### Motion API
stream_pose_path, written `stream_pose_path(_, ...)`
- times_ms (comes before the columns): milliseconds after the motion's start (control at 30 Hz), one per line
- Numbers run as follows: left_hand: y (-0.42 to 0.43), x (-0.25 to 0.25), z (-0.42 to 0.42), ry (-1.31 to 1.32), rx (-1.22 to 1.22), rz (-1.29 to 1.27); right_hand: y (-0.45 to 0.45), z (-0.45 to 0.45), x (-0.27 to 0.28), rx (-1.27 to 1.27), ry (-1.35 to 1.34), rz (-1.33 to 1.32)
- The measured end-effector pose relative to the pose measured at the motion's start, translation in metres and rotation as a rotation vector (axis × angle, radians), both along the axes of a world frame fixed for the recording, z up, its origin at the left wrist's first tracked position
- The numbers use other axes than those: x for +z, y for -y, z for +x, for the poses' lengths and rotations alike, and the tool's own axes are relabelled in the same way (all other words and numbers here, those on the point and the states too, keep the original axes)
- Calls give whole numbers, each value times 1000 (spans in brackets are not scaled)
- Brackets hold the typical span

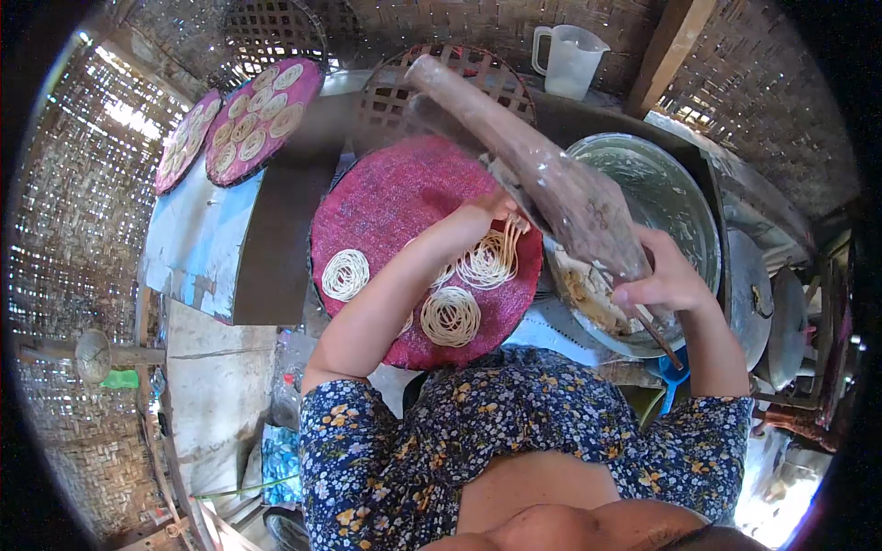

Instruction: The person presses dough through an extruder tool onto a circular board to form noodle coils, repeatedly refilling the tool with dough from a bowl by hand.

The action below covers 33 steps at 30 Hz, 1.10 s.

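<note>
A long wooden press (551, 170), smeared with pale dough, slants across the view above the tray and the basin. My right hand (675, 275) grips its lower right end, with the thumb over the near edge. Under the press, my left hand (496, 209) is closed at the top of thin dough strands (511, 237); part of that hand is hidden. The strands hang down onto a noodle coil (487, 262) on a round pink tray (395, 193). Other coils lie on this tray, including a front coil (450, 317) and a left coil (345, 275); my left forearm covers some.
A large metal basin (703, 211) with dough residue stands at the right. Behind are a clear plastic jug (570, 60) and a woven basket (377, 92). Pink discs with coils (266, 119) lean at the back left. A wooden post (671, 55) rises behind the basin.
</note>
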State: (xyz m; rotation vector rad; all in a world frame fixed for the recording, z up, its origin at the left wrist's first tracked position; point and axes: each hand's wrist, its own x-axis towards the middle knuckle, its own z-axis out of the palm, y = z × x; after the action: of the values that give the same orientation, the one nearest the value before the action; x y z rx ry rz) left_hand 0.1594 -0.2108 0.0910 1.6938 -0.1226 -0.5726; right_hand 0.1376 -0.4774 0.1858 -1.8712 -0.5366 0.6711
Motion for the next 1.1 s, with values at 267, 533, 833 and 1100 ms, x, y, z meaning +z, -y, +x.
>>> stream_pose_path(267, -33, -14, -33, 680, -74, 931, 5, 0, -4, -137, -118, 76)
stream_pose_path(533, -12, 12, -100, 921, 218, 1196, 15, -3, 0, -200, -136, 185)
stream_pose_path(833, 42, -24, -137, 1064, -126, 936, 11, -11, -6, -240, -88, 230)
stream_pose_path(1100, -18, -23, -182, 1133, -268, 981, 17, -26, -3, -238, -134, 234)
